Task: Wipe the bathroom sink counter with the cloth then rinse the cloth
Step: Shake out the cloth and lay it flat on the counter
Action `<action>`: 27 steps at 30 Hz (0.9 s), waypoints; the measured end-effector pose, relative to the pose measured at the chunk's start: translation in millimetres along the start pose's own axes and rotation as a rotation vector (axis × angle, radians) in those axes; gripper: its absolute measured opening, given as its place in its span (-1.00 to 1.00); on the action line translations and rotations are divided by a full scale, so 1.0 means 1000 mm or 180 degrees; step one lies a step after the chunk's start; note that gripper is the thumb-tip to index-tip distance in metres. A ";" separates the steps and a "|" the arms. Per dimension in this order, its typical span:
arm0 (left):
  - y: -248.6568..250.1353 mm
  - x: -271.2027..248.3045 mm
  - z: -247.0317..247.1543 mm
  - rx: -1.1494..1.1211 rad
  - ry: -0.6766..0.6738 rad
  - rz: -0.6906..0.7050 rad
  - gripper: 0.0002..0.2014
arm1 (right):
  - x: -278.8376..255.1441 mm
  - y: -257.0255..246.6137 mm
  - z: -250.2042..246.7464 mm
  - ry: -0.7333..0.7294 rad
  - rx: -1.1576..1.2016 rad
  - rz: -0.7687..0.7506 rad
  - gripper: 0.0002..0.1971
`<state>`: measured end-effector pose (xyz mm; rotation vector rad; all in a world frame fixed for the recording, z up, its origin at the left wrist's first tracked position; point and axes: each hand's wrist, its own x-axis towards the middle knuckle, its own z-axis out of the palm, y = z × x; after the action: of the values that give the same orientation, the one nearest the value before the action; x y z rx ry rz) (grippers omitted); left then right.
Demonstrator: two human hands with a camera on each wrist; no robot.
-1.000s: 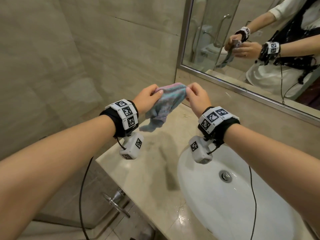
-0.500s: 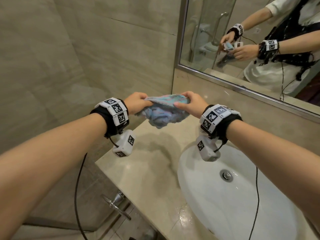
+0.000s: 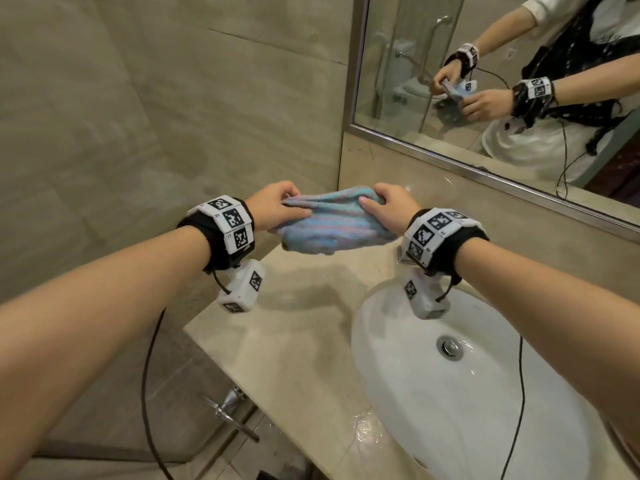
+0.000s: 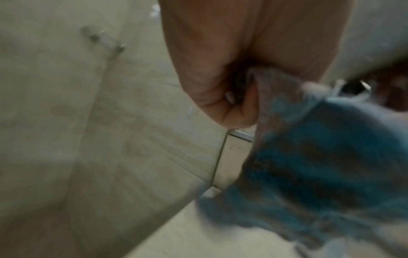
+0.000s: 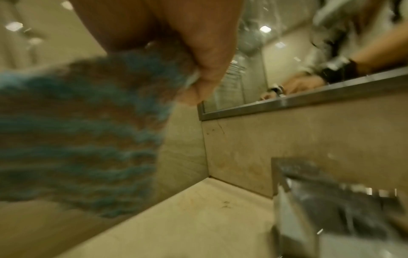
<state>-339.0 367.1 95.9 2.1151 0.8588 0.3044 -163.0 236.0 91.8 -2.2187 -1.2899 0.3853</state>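
A blue and pink striped cloth (image 3: 332,221) hangs stretched between both hands, a little above the back corner of the beige stone counter (image 3: 287,341). My left hand (image 3: 280,206) pinches its left end and my right hand (image 3: 384,206) pinches its right end. In the left wrist view the curled fingers (image 4: 220,97) clamp a fold of the cloth (image 4: 320,157). The right wrist view shows the cloth (image 5: 84,136) bunched under the thumb (image 5: 205,76), all blurred. The white oval sink (image 3: 467,393) lies below and to the right of the hands.
A metal faucet (image 5: 331,200) juts from the back wall just right of my right hand. A framed mirror (image 3: 485,81) hangs above the counter. A tiled wall (image 3: 138,133) closes the left side. A metal valve (image 3: 228,407) sticks out below the counter's front edge. Water glistens by the sink's front rim.
Both hands came lower and moved apart, spreading the cloth from a hanging bunch into a wide horizontal band over the counter corner.
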 end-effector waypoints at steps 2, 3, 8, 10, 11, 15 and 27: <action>-0.001 0.001 -0.001 0.1046 0.0038 0.0369 -0.65 | -0.002 0.004 -0.001 0.0186 -0.0451 -0.0111 -0.78; -0.002 0.001 -0.001 0.1354 0.0016 0.0599 -0.60 | -0.003 0.004 -0.003 0.0277 -0.0533 -0.0108 -0.76; -0.003 0.005 0.002 0.1499 0.0138 0.0793 -0.59 | -0.003 0.003 -0.006 0.0274 0.0272 0.0178 -0.72; -0.005 0.007 0.003 0.1087 0.0072 0.0560 -0.62 | -0.004 0.002 -0.005 0.0177 0.0964 0.0369 -0.75; -0.006 0.007 0.004 0.0851 -0.0004 0.0475 -0.63 | -0.005 0.002 -0.006 0.0111 0.1283 0.0525 -0.74; -0.012 0.006 0.004 0.0330 -0.0260 0.0252 -0.76 | 0.000 0.009 -0.007 -0.0256 0.1984 0.0989 -0.76; -0.047 0.013 0.000 0.0684 0.0013 -0.0036 -0.81 | 0.003 0.013 0.006 -0.0006 0.1853 0.1174 -0.78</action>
<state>-351.4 396.2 58.8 2.3070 0.9412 0.2185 -155.0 235.6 79.3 -1.9280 -0.6418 0.7884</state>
